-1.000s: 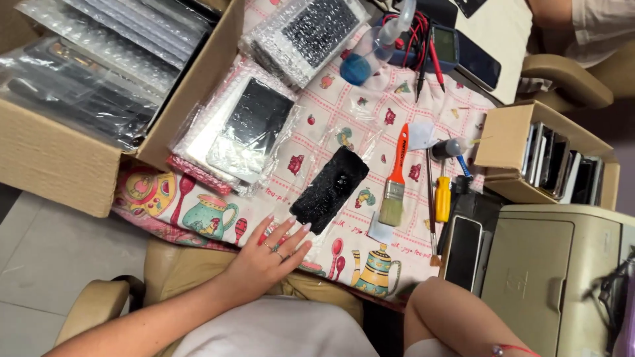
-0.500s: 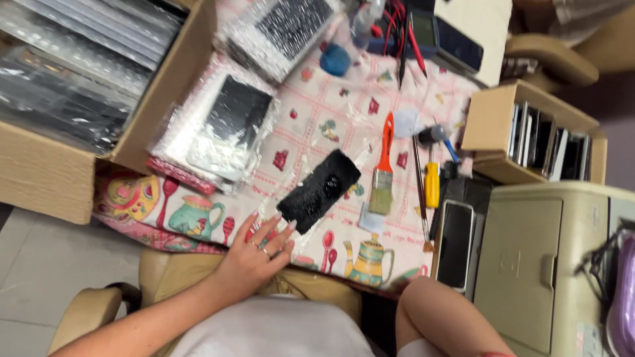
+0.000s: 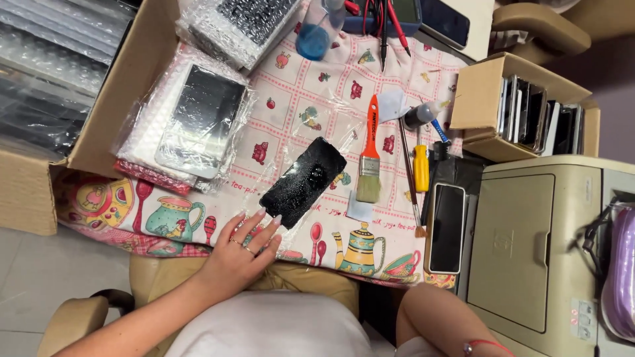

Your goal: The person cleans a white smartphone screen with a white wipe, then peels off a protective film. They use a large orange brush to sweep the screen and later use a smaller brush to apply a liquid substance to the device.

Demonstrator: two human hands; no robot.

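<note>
My left hand (image 3: 241, 254) lies flat on the patterned tablecloth (image 3: 297, 106) at the near table edge, fingers spread and holding nothing. Its fingertips reach the lower end of a black phone screen (image 3: 303, 182) wrapped in clear film, which lies diagonally on the cloth. An orange-handled paintbrush (image 3: 369, 155) lies just right of the screen. Of my right arm only the forearm and a wrist with a red bracelet (image 3: 486, 345) show at the bottom edge; the hand itself is out of view.
Bubble-wrapped screens (image 3: 198, 119) are stacked left of the phone, beside a large cardboard box (image 3: 106, 99). A yellow screwdriver (image 3: 421, 168), thin tools, a blue-liquid bottle (image 3: 312, 33), a small box of phones (image 3: 522, 109), a dark phone (image 3: 447, 228) and a beige printer (image 3: 529, 251) stand right.
The view has shifted slightly. My left hand stays at the lower end of the black screen, and the screen has not visibly moved.
</note>
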